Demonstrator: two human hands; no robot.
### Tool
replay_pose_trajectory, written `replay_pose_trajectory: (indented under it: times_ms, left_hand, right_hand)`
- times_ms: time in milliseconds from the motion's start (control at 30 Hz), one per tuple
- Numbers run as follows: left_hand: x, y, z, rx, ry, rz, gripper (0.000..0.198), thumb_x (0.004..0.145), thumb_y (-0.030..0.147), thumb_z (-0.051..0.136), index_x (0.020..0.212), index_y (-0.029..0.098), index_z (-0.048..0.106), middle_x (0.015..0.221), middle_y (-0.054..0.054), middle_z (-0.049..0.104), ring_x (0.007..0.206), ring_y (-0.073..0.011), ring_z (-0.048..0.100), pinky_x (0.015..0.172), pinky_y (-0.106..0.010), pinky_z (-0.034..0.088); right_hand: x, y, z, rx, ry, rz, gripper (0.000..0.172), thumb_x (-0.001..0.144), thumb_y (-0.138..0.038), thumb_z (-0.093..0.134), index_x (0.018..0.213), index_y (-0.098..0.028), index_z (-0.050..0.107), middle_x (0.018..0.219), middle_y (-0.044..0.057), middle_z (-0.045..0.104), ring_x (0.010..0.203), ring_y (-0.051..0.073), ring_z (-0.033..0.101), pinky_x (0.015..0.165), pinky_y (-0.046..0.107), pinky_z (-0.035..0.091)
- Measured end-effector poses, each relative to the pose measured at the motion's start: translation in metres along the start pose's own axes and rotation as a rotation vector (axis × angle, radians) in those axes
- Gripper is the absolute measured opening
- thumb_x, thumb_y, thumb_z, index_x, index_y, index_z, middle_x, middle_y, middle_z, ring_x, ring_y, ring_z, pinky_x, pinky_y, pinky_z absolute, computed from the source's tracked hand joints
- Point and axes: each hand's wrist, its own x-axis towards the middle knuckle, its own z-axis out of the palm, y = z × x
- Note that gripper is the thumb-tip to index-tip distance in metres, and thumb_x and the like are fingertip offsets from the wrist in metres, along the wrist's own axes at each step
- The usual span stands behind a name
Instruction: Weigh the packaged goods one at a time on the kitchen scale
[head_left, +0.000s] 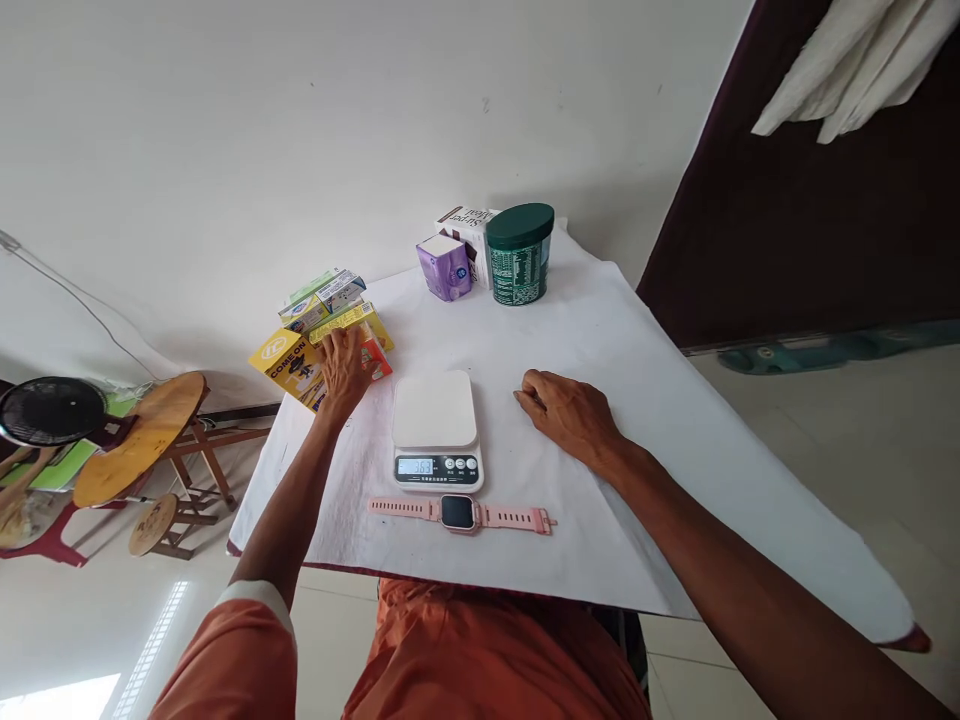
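My left hand (pixel 343 368) lies on a pile of small boxes (pixel 330 320) at the table's left edge, fingers spread over a red and yellow box; beside it is a yellow box (pixel 289 365). A white kitchen scale (pixel 436 428) with a lit display and a bare platform stands in the middle. My right hand (pixel 568 410) rests on the white cloth to the right of the scale, fingers curled down, holding nothing. A pink smartwatch (pixel 459 513) lies flat in front of the scale.
At the far edge stand a green-lidded canister (pixel 519 253), a purple box (pixel 445 267) and a white carton (pixel 469 232). The table is covered with a white sheet (pixel 637 400). Wooden stools (pixel 142 440) and a black fan (pixel 49 410) stand at the left.
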Motion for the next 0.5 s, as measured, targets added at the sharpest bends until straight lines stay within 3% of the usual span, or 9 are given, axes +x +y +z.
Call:
replay_pose_trajectory:
  times_ms: [133, 233, 333, 433, 500]
  left_hand:
    - [-0.003, -0.002, 0.003, -0.081, 0.024, -0.005, 0.061, 0.086, 0.035, 0.074, 0.143, 0.022, 0.056, 0.144, -0.021, 0.056, 0.135, -0.0432, 0.050, 0.112, -0.055, 0.041]
    - [-0.018, -0.006, 0.003, -0.183, 0.084, 0.017, 0.063, 0.088, 0.034, 0.072, 0.147, 0.023, 0.053, 0.152, -0.022, 0.052, 0.141, -0.0450, 0.047, 0.114, -0.059, 0.038]
    - [-0.048, -0.013, 0.005, -0.332, 0.195, 0.088, 0.055, 0.096, 0.036, 0.063, 0.148, 0.022, 0.052, 0.151, -0.022, 0.053, 0.139, -0.0428, 0.049, 0.113, -0.060, 0.040]
    - [-0.086, -0.018, 0.010, -0.534, 0.255, 0.114, 0.042, 0.102, 0.036, 0.057, 0.142, 0.021, 0.055, 0.135, -0.018, 0.062, 0.125, -0.0347, 0.058, 0.106, -0.054, 0.048]
    - [-0.107, -0.019, 0.015, -0.680, 0.225, 0.101, 0.035, 0.104, 0.035, 0.057, 0.136, 0.023, 0.058, 0.123, -0.014, 0.066, 0.115, -0.0289, 0.063, 0.098, -0.046, 0.054]
  right_hand:
    - [-0.001, -0.004, 0.002, 0.001, 0.014, 0.011, 0.018, 0.099, -0.028, 0.046, 0.085, -0.024, 0.056, 0.084, 0.004, 0.070, 0.074, 0.020, 0.061, 0.066, 0.032, 0.034]
    - [0.000, -0.008, -0.004, 0.045, 0.005, 0.042, 0.016, 0.097, -0.028, 0.047, 0.082, -0.025, 0.052, 0.084, 0.003, 0.069, 0.075, 0.019, 0.061, 0.068, 0.031, 0.036]
    - [0.003, -0.006, -0.020, 0.149, -0.145, 0.058, 0.016, 0.094, -0.031, 0.052, 0.079, -0.025, 0.051, 0.078, 0.001, 0.065, 0.070, 0.018, 0.058, 0.066, 0.030, 0.038]
    - [0.013, 0.000, -0.040, 0.292, -0.334, 0.061, 0.020, 0.090, -0.044, 0.062, 0.082, -0.025, 0.057, 0.077, 0.001, 0.066, 0.073, 0.019, 0.061, 0.068, 0.031, 0.045]
    - [0.030, 0.006, -0.050, 0.332, -0.235, 0.106, 0.030, 0.086, -0.053, 0.067, 0.095, -0.025, 0.061, 0.090, 0.004, 0.070, 0.085, 0.022, 0.065, 0.077, 0.035, 0.051]
